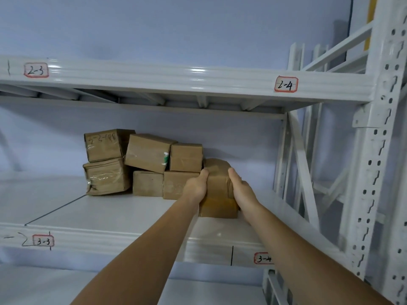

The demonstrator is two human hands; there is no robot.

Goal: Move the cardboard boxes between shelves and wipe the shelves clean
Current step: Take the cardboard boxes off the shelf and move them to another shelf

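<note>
White metal shelf [123,214] w/ stack of boxes [143,164] toward back, mid-shelf. Taped box [218,190] sits just right of stack, near front edge; left hand [196,187] & right hand [243,190] grip its sides.

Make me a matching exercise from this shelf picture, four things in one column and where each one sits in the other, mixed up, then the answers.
Things
1. label 2-4
2. label 3-3
3. box with handwriting
4. box in both hands

Places
A. top left of the stack
B. upper shelf beam, right
C. right end of the stack, between the left hand and the right hand
D. lower shelf beam, left

Pairs: 1-B, 2-D, 3-A, 4-C
</note>
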